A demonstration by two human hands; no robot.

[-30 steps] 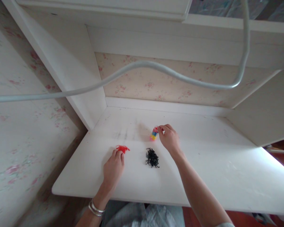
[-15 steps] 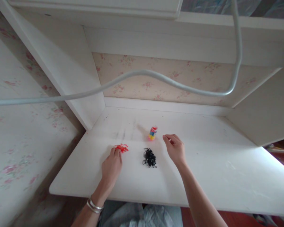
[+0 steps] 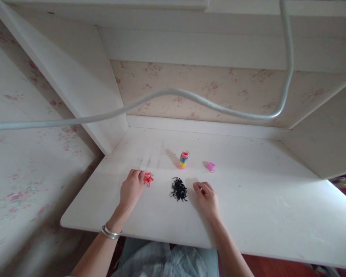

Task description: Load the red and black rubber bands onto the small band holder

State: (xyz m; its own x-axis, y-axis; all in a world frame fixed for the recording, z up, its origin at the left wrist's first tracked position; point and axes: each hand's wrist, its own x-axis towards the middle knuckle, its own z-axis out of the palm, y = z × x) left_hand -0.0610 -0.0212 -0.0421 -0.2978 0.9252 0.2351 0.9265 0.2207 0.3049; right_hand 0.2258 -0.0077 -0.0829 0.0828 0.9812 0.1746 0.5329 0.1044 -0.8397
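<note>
My left hand (image 3: 132, 188) rests at the left edge of a small pile of red rubber bands (image 3: 148, 179), fingertips bent together against it; what they pinch is hidden. To the right of a heap of black rubber bands (image 3: 179, 189), my right hand (image 3: 207, 198) is closed, thumb and fingers together, and anything in it is too small to make out. A small clear jar (image 3: 183, 159) with red, blue and yellow contents stands behind the black heap. A pink lid-like piece (image 3: 210, 166) lies on the desk beyond my right hand.
The white desk (image 3: 265, 207) has a raised back strip and side panels. A grey-white bent tube (image 3: 173, 92) crosses the view above it. Flowered wallpaper (image 3: 204, 86) covers the wall behind.
My right hand has come nearer to me and slightly left, uncovering the pink piece. My left hand has shifted a little to the left and away from me, and more of the red bands shows.
</note>
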